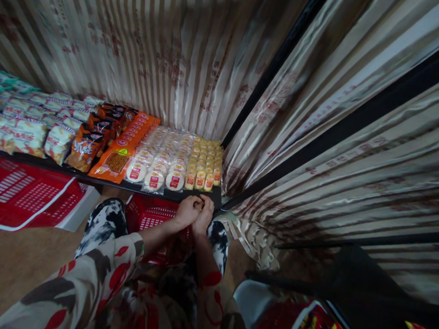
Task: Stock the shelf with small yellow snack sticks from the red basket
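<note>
My left hand (187,213) and my right hand (204,215) meet at the front edge of the black shelf (172,196). Both have their fingers curled and pressed together, and whatever may be inside them is hidden. Just beyond stand rows of small yellow packs (200,178) with orange labels. To their left lie clear packets of round white crackers (154,180) with red labels. Below my hands, between my knees, is a red plastic basket (152,212).
Further left on the shelf are an orange bag of sticks (116,160), orange-black snack bags (83,147) and white snack bags (29,133). Another red basket (25,196) is at left. Black poles (298,165) and striped curtain (197,47) bound the right and back. Red packages (306,326) sit lower right.
</note>
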`<state>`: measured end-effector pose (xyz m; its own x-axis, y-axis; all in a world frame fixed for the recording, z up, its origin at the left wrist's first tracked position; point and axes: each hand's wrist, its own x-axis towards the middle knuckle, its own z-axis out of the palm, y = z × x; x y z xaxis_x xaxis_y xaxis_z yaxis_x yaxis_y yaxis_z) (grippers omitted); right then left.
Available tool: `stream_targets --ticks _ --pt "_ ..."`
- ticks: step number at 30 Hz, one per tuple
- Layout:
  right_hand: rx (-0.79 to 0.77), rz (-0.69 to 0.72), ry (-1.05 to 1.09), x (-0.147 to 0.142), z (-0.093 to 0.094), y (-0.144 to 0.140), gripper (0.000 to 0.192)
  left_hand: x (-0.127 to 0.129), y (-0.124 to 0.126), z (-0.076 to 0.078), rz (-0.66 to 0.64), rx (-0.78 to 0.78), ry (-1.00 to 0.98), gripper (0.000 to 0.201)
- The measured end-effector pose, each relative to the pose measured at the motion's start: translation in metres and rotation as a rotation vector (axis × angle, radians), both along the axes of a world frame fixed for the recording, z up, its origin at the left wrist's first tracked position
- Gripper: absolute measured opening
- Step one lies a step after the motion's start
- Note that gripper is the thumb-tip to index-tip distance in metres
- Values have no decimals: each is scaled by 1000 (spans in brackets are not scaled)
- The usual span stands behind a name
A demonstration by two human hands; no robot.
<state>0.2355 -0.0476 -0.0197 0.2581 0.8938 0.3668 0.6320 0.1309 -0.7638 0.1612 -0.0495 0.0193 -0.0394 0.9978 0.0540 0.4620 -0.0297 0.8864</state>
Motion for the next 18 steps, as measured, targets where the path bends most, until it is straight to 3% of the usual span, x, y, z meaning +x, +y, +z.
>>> stream_targets --ticks 7,13,18 --pt "129 -65 -29 -1 18 7 33 -14 -3 14 11 180 96 25" --pt "137 -113 -22 13 37 45 44 -27 8 25 -19 432 315 42" --pt "71 -71 28 25 39 81 53 -23 25 24 -13 476 437 46"
